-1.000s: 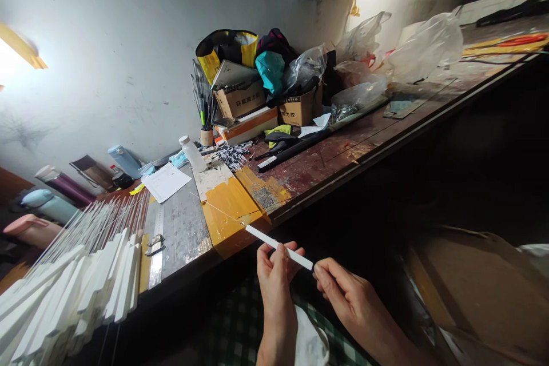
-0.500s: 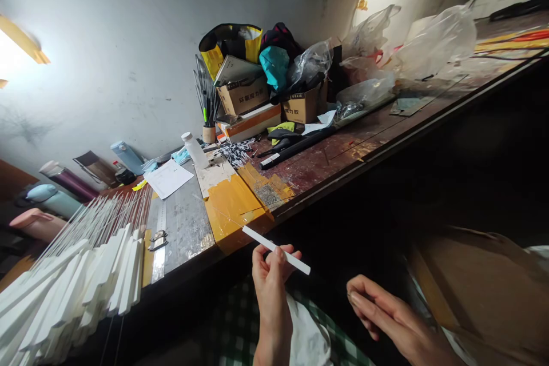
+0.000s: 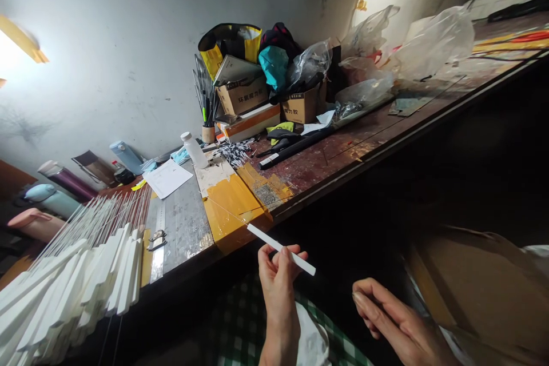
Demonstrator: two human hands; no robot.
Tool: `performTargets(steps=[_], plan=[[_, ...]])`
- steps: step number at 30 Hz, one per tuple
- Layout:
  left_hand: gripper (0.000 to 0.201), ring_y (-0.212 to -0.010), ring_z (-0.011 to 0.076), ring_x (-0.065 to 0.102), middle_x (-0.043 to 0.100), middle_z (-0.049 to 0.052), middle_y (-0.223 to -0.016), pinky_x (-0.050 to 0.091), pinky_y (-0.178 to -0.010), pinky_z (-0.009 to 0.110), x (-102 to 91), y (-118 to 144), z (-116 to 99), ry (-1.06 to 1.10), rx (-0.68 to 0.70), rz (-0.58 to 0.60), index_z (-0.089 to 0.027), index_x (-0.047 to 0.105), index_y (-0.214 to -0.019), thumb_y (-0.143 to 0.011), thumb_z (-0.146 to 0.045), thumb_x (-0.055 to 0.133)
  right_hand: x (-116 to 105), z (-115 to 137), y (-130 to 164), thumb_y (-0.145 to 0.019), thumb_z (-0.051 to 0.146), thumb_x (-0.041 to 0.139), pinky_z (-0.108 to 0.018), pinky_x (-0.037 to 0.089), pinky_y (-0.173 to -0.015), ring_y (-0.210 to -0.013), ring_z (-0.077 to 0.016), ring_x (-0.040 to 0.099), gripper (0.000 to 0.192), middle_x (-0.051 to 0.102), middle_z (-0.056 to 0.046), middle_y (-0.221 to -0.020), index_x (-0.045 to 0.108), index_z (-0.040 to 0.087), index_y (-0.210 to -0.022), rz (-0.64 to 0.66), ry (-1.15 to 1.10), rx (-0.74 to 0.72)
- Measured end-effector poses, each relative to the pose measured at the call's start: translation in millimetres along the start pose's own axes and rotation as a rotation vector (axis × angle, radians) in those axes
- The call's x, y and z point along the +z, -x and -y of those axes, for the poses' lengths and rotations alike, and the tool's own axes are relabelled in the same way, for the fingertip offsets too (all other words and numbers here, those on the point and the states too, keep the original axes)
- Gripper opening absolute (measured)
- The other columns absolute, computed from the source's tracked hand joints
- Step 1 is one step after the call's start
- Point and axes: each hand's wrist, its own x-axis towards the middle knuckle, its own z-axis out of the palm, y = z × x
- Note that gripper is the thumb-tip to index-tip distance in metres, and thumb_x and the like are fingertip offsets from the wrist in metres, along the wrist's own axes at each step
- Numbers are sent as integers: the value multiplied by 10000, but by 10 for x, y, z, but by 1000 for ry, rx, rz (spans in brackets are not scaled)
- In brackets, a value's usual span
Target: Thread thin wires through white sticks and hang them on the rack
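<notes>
workbench edge, white stick pinched in left hand

head view: dark-red bench [image 3: 315, 154], scuffed and flecked, runs on a slant beneath a smudged grey wall [image 3: 111, 40], with bright light at both sides. cardboard cartons [image 3: 242, 97], crumpled clear plastic bags [image 3: 433, 46] and a sheet of paper [image 3: 168, 178] sit along it, the paper near a translucent, white-capped bottle [image 3: 195, 151].

left hand [image 3: 279, 280], upright just off the bench's front edge, is closed in a pinch, thumb on top of a slim, straight-sided white stick [image 3: 266, 239] that tilts down to the right. a hair-thin wire [image 3: 227, 213] stretches from its far end across a block wrapped in glossy orange tape [image 3: 234, 203]. right hand [image 3: 390, 314], well apart from the stick, has thumb and curled fingers drawn together; whether anything is between them cannot be told. smooth white bars [image 3: 86, 280] with thin pale rods [image 3: 109, 211] are heaped at left; green-checked cloth [image 3: 240, 326] shows below.
</notes>
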Motion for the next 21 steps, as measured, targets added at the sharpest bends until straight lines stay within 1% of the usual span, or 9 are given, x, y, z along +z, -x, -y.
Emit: performTargets(steps=[3, 6, 10, 15, 21], plan=[[315, -876, 246, 710, 711, 88, -936, 524, -795, 366, 19, 9, 9, 16, -19, -28, -174, 457, -1018, -878, -398, 628, 30, -16, -65, -896, 455, 480, -218, 512, -503, -522, -154, 566, 278, 581, 11, -585, 591, 259, -733, 83, 19, 28], [336, -863, 249, 713, 715, 95, -929, 526, -791, 367, 40, 17, 16, 22, -28, -25, -173, 461, -1006, -861, -414, 646, 96, -92, -132, -904, 478, 462, -206, 508, -505, -526, -138, 560, 311, 561, 15, -604, 585, 241, -745, 145, 14, 42], [303, -870, 251, 714, 715, 98, -936, 533, -794, 375, 47, 1, 26, 16, -23, -12, -173, 461, -998, -879, -398, 625, 193, -173, -185, -926, 514, 405, -204, 516, -522, -539, -133, 583, 366, 569, 11, -625, 572, 231, -765, 158, 5, 37], [294, -856, 247, 716, 716, 97, -922, 540, -774, 367, 28, -67, 13, 30, -29, -29, -168, 459, -1000, -877, -370, 633, 249, -236, -209, -965, 486, 347, -195, 508, -525, -538, -126, 582, 370, 562, 21, -616, 567, 233, -810, 183, 44, 4], [307, -832, 244, 720, 723, 109, -914, 542, -780, 377, 36, -115, -9, 31, -42, -34, -163, 454, -995, -870, -368, 645, 271, -231, -239, -992, 447, 309, -200, 495, -510, -521, -124, 567, 376, 534, 33, -589, 524, 234, -767, 189, 108, -40]])
